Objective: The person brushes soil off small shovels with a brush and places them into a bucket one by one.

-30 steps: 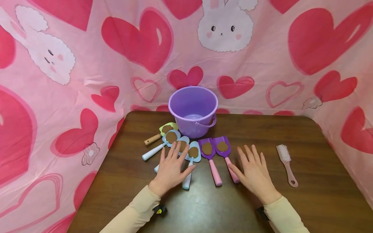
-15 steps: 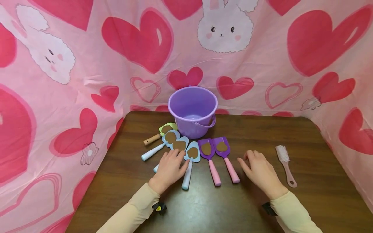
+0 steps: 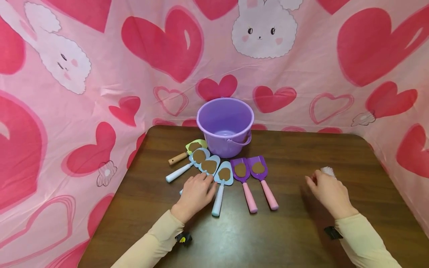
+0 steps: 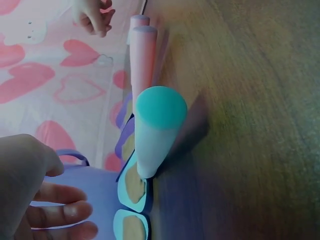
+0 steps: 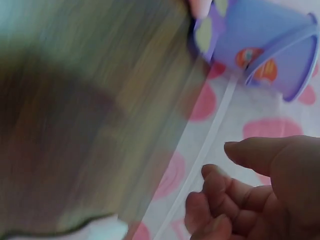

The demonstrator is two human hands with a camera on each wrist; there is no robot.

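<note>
My left hand (image 3: 197, 195), fingers loosely bent, hovers over the handle of the middle light blue toy shovel (image 3: 208, 160), hiding most of it. Its palm and curved fingers show nothing held in the left wrist view. Just right of it lies another light blue shovel (image 3: 218, 203) with a whitish handle and teal end. My right hand (image 3: 330, 193) is above a pale pink brush, with loosely curled fingers and nothing between thumb and fingertips in the right wrist view. Only the brush's white bristles (image 3: 327, 171) show past the hand; its handle is hidden.
Two purple shovels with pink handles (image 3: 249, 198) lie mid-table. Farther left are a light blue shovel with white handle (image 3: 179, 174) and a green one with wooden handle (image 3: 178, 158). Brown patches cover the blades. A purple bucket (image 3: 223, 145) stands behind, before a heart-print cloth (image 3: 161, 48).
Both hands were spread flat a second ago; their fingers have since drawn in. The right hand has moved right, from beside the pink handles to over the brush. The left stays nearly in place.
</note>
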